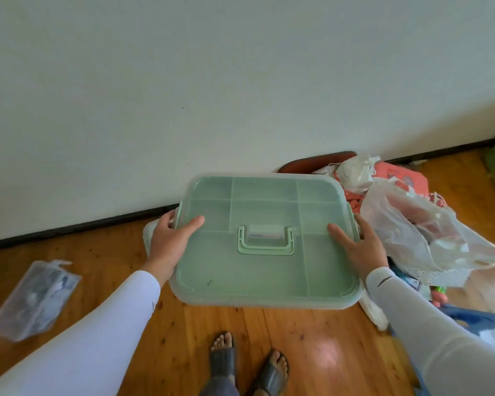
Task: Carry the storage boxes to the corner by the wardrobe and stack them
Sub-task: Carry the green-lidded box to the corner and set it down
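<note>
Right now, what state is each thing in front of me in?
green storage box: closed, held at both sides.
handle: folded flat.
left hand: grips the box's left edge, thumb on top.
right hand: grips the box's right edge, thumb on top.
clear pouch: lying on the floor.
plastic bags: crumpled, heaped beside the box.

Snug white sleeves (97,324), each with a small dark mark near the cuff, end at the wrists of the bare left hand (166,244) at eight o'clock and right hand (365,247) at four, with dark grey open-toed sandals (223,358) and greyish trouser hems (218,389) at six.
</note>
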{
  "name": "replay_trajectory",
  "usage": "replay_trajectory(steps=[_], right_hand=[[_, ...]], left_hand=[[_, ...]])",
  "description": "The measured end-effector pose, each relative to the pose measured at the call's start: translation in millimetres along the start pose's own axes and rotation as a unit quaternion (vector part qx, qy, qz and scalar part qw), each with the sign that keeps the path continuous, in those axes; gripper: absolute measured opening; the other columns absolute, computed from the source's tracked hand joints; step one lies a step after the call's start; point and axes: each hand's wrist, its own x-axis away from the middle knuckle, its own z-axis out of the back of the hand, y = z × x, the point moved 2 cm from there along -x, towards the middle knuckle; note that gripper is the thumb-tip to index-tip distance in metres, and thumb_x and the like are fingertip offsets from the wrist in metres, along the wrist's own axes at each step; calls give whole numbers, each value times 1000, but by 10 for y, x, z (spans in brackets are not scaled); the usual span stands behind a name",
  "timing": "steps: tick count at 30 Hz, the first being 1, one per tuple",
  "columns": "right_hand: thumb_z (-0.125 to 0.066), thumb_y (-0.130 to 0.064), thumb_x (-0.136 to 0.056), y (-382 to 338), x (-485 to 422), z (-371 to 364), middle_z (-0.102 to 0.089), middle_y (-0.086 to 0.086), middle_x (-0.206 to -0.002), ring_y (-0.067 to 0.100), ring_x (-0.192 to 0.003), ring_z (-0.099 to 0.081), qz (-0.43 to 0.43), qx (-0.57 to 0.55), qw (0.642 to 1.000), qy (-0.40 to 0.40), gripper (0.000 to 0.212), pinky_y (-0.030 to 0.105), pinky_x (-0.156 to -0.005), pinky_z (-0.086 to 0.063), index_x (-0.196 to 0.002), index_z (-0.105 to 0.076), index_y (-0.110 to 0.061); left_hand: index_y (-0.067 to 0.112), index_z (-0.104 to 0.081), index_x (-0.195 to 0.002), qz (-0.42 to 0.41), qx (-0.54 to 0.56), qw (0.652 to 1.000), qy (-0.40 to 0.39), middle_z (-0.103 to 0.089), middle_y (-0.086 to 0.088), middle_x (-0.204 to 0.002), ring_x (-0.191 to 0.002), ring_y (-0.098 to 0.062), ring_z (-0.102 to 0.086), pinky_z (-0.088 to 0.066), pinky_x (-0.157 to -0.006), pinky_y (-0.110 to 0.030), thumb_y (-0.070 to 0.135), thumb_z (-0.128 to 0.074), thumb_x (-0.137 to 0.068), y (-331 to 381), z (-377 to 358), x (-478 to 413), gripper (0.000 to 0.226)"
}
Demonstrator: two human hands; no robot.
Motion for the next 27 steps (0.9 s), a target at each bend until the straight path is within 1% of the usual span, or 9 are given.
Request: replay_trajectory(steps=[2, 5, 6, 9, 11, 17, 22, 25, 27], right_hand=[[-61, -80, -58, -202, 127, 51, -58, -4, -126, 24, -101, -62, 16, -7, 1000, -3, 97, 50, -85, -54, -141, -35, -39], [-64, -72, -65, -446, 269, 106, -58, -4, -124, 24, -99, -62, 40, -19, 999, -11, 87, 49, -85, -54, -141, -36, -39], [-65, -69, -68, -517, 302, 121, -59, -5, -123, 24, -99, -62, 46, -22, 999, -16, 83, 49, -85, -54, -141, -37, -40], [-68, -61, -72, -676, 396, 154, -57, -3, -125, 24, -101, -61, 64, -49, 996, -37, 80, 51, -88, -53, -142, -37, -37], [-69, -58, -73, -774, 447, 188, -56, 0, -128, 26, -103, -60, 73, -56, 994, -51, 81, 52, -89, -52, -143, -36, -35], [-71, -52, -75, -1046, 601, 296, -54, 0, -129, 28, -102, -60, 97, -73, 989, -87, 77, 54, -86, -53, -142, -36, -38], [-71, -48, -78, -1261, 750, 405, -55, 1, -129, 27, -100, -61, 137, -63, 982, -118, 74, 52, -85, -54, -143, -36, -36], [-68, -49, -80, -1370, 842, 472, -54, 2, -131, 28, -101, -59, 167, -43, 976, -132, 74, 52, -87, -53, -144, -35, -34], [-66, -50, -81, -1431, 909, 494, -53, 2, -131, 29, -103, -58, 184, -35, 972, -143, 74, 52, -89, -51, -145, -34, -34]], left_hand=[[21, -59, -124, -3, 13, 1000, 2, -69, -1, -112, -96, -23, -69, -58, -81, -44, 44, -85, -65, 166, 153, 112, 69], [24, -63, -112, -32, 30, 999, 7, -72, 2, -103, -89, -19, -71, -57, -66, -32, 34, -83, -73, 394, 352, 295, 45], [25, -63, -110, -40, 32, 999, 7, -72, 3, -101, -89, -18, -71, -57, -66, -32, 32, -82, -75, 459, 407, 353, 40], [21, -62, -117, -51, 35, 998, 14, -71, -1, -105, -92, -22, -70, -58, -79, -42, 30, -79, -78, 626, 550, 513, 43], [17, -62, -121, -56, 41, 997, 25, -71, -4, -107, -93, -25, -70, -57, -84, -46, 27, -78, -80, 716, 633, 619, 46], [14, -66, -115, -64, 68, 994, 53, -73, -10, -105, -90, -28, -71, -58, -80, -44, 18, -77, -80, 859, 845, 993, 37], [15, -69, -106, -66, 98, 988, 97, -72, -13, -104, -93, -33, -70, -56, -87, -52, 18, -76, -80, 894, 1025, 1376, 27], [17, -71, -96, -77, 116, 983, 123, -75, -12, -98, -89, -33, -71, -57, -84, -51, 15, -75, -80, 911, 1109, 1637, 17], [16, -71, -96, -86, 121, 979, 138, -75, -11, -96, -87, -32, -72, -59, -80, -49, 15, -75, -80, 932, 1146, 1810, 17]])
